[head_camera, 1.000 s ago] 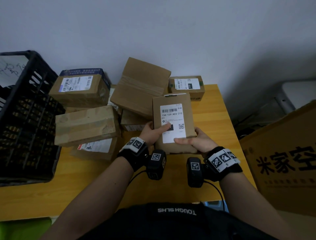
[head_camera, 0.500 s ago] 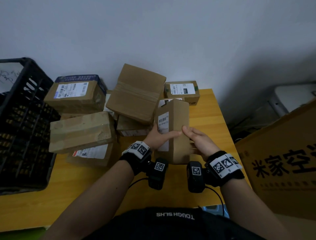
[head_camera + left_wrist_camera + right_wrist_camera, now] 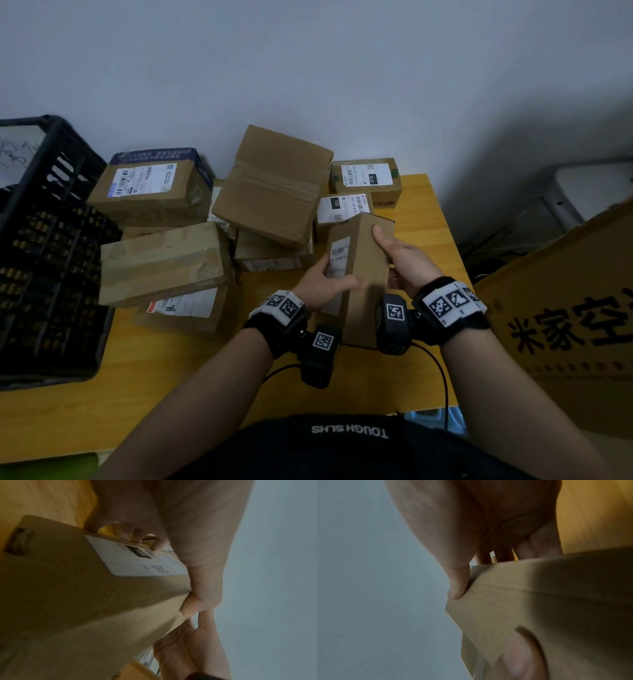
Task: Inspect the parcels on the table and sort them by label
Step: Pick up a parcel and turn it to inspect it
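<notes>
Behind the yellow table stands a plain wall. Both hands grip one small parcel above the front edge: left hand curled on its label side, right hand on the other. Many parcels lie unsorted; most work seems left.

Plain grey-white wall behind a yellow wooden table; dim light; black crate at left.

Crate left of parcel pile on table; carton at right.
</notes>
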